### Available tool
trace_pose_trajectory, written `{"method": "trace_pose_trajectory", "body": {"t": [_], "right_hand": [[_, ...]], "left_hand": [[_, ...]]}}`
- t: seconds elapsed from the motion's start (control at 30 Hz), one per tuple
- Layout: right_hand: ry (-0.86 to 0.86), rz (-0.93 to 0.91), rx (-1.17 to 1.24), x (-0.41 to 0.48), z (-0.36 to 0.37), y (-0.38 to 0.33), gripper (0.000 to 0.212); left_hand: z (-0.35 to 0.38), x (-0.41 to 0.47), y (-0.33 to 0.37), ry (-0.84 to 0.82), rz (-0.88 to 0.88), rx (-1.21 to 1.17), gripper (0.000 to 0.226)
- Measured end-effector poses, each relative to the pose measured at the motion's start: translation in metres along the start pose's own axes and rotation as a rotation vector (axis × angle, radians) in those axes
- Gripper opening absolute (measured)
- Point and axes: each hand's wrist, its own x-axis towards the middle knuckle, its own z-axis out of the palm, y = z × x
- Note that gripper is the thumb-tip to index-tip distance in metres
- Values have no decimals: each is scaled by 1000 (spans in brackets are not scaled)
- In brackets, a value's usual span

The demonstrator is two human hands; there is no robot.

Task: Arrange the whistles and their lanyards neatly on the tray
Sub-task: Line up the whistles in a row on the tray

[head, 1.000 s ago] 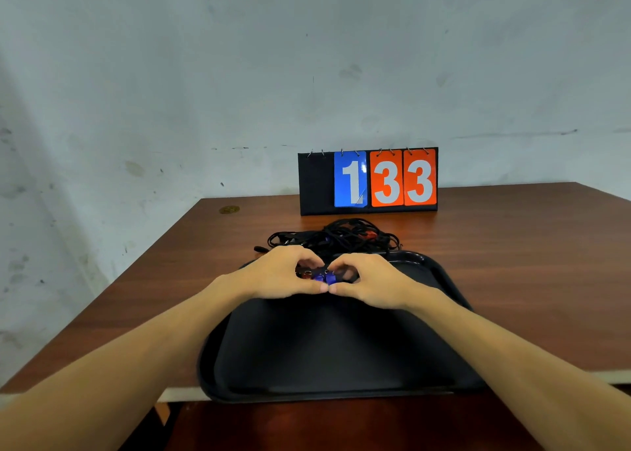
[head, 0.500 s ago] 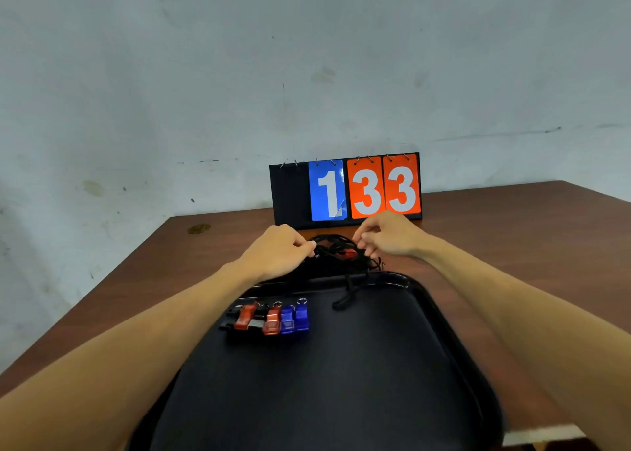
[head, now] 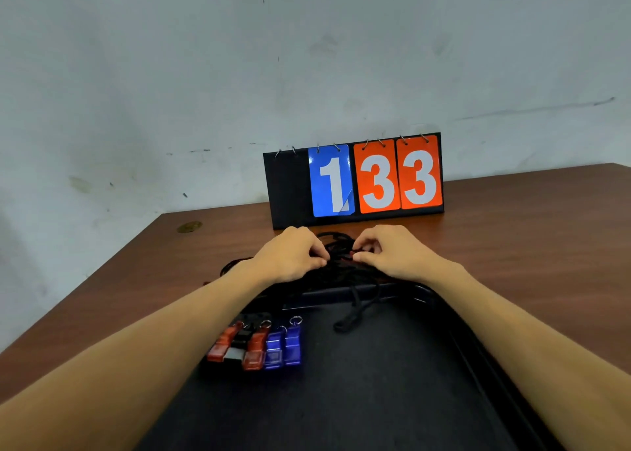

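A black tray (head: 375, 399) lies on the brown table in front of me. Several whistles sit side by side on its far left part: a red one (head: 222, 344), a black one (head: 237, 346), another red one (head: 255, 351) and two blue ones (head: 283, 346). A tangled pile of black lanyards (head: 341, 273) lies just beyond the tray's far rim, with one clip end (head: 346, 324) hanging onto the tray. My left hand (head: 290, 256) and my right hand (head: 389, 254) both pinch cords at the top of the pile. Something red shows between the cords by my right fingers.
A flip scoreboard (head: 355, 180) reading 1, 3, 3 stands at the table's back edge against the grey wall. A small round mark (head: 189, 227) is on the far left of the table (head: 546, 232). The table's left edge runs diagonally near my left forearm.
A second ago both hands were at the whistles on the tray. They moved forward to the lanyard pile and now pinch its cords closer together; the row of whistles lies uncovered.
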Motion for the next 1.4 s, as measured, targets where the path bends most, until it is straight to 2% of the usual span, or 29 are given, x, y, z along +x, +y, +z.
{"method": "trace_pose_trajectory", "body": {"t": [0.23, 0.33, 0.47, 0.67, 0.87, 1.03, 1.2, 1.3, 1.4], "right_hand": [[-48, -19, 32, -7, 1, 4, 23], [12, -3, 68, -11, 3, 6, 25], [179, 29, 97, -16, 0, 7, 30], [383, 26, 64, -18, -2, 6, 26], [419, 39, 53, -17, 0, 6, 21], [374, 66, 2, -20, 1, 10, 20], [337, 52, 73, -21, -1, 6, 22], [351, 37, 33, -21, -1, 8, 15], [352, 30, 15, -20, -1, 9, 18]], "left_hand": [[-3, 0, -3, -136, 28, 8, 33], [-2, -1, -4, -91, 36, -31, 32], [-4, 0, -1, 34, 9, -183, 30], [-17, -4, 4, 112, -18, -390, 32], [-26, -10, -7, 194, -87, -442, 25], [-20, -14, -18, 293, -117, -232, 16], [-20, -13, -9, 261, -42, -177, 8], [-20, -10, 10, 161, 79, -175, 7], [-16, -2, 19, 47, 114, -22, 9]]}}
